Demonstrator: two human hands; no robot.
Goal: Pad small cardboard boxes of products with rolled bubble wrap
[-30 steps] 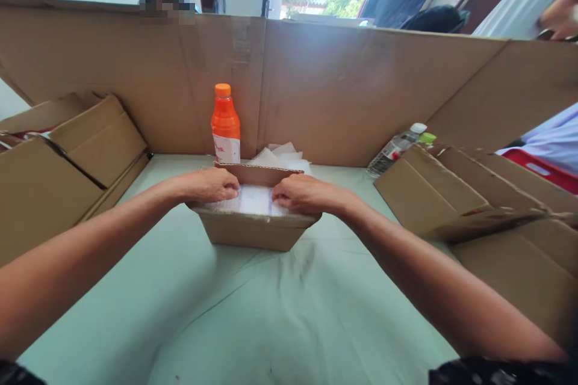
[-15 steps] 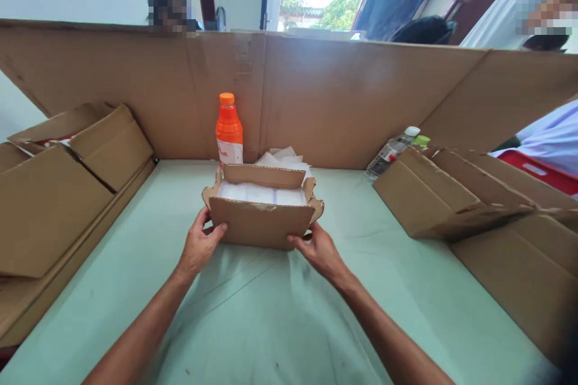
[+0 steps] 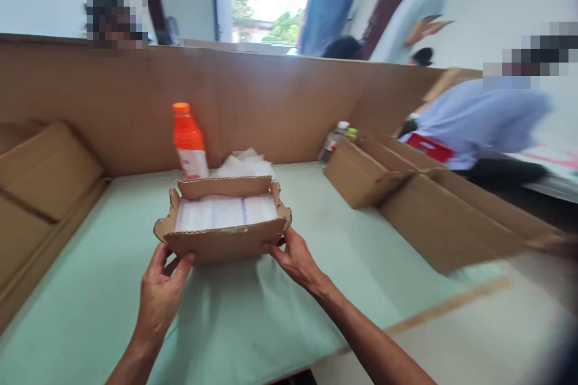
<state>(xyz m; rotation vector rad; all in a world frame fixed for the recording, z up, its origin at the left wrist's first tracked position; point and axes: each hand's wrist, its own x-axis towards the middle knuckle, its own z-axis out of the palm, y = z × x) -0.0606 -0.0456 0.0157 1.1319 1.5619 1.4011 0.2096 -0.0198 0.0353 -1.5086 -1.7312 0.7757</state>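
Note:
Between my two hands is a small open cardboard box (image 3: 230,245) with its flaps standing up. White, film-wrapped packets (image 3: 228,212) fill its inside, a thin blue line showing on one. My left hand (image 3: 160,286) grips the near left corner, thumb on the front panel and fingers around the side. At the near right corner my right hand (image 3: 298,258) holds it the same way, its fingertips partly hidden behind the box. Just behind stand an orange bottle (image 3: 187,139) and a heap of thin white sheets (image 3: 246,163).
Pale green cloth (image 3: 334,264) covers the table, with a cardboard wall (image 3: 275,105) along the back. Cardboard boxes (image 3: 49,171) line the left, and more brown boxes (image 3: 361,174) the right, beside a clear bottle (image 3: 333,145). A person in light blue (image 3: 487,117) sits beyond, near a red tray (image 3: 428,147).
My view has swung to the right, bringing the table's right edge and the seated person into sight. The box looks nearer and shows more of its contents; both hands keep their grip.

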